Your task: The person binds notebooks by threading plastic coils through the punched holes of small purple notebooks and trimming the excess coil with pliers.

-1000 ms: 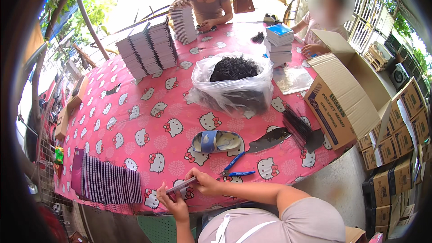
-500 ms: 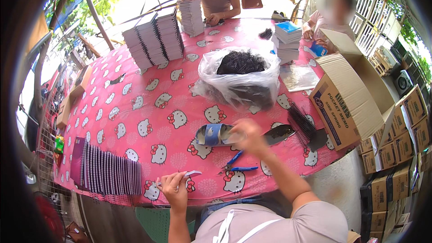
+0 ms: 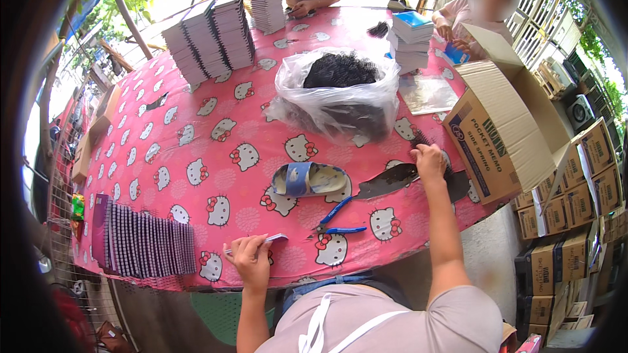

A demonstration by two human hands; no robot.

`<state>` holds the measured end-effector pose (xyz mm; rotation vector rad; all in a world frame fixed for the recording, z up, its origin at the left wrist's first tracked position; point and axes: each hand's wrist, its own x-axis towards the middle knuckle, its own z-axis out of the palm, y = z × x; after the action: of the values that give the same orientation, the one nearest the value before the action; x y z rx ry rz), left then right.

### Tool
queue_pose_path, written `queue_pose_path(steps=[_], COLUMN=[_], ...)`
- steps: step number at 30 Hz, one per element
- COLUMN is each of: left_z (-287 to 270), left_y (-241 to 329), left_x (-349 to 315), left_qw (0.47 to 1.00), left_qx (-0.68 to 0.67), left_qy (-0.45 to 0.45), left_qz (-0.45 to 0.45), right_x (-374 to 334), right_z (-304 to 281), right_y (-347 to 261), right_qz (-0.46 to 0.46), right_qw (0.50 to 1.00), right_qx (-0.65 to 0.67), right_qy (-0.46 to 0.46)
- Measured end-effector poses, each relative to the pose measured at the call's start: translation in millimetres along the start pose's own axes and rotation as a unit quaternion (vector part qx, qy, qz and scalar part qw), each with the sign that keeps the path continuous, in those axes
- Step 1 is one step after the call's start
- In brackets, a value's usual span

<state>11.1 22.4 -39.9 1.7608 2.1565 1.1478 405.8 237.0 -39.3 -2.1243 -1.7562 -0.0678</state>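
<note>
Left hand (image 3: 248, 258) pinches notepad (image 3: 277, 238) by worktop's (image 3: 294, 222) near edge; right hand (image 3: 430, 161), grip unclear, at black coils (image 3: 420, 138) toward right edge.

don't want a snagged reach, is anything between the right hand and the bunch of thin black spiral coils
Nothing visible: the right hand is right at the bunch of thin black spiral coils. The blue-handled metal pliers lie off to the left.

At upper centre we see a wrinkled, translucent plastic bag (image 3: 294, 108) on a smooth tablecloth (image 3: 248, 222) — glossy in places. The carton (image 3: 472, 157) at right looks like matt cardboard. At lower centre, the pliers' grips (image 3: 347, 230) look like plastic and the slim pad (image 3: 277, 237) like paper; upper left, the notebook stacks (image 3: 212, 39) show matt paper edges.
</note>
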Motion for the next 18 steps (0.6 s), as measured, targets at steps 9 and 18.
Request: queue_pose_path(steps=[9, 18], left_z=[5.4, 1.2], left_y=[2.6, 4.9], left_x=[2.9, -0.2], left_qw=[0.999, 0.999], left_qx=[0.025, 0.029], left_qy=[0.02, 0.029], left_qz=[0.016, 0.019], right_x=[-118.0, -134.3], right_z=[-3.5, 8.5], right_y=[-159.2, -203.7], right_qz=[-0.323, -0.391], right_qw=[0.815, 0.734], right_qx=[0.41, 0.448], right_qy=[-0.252, -0.328])
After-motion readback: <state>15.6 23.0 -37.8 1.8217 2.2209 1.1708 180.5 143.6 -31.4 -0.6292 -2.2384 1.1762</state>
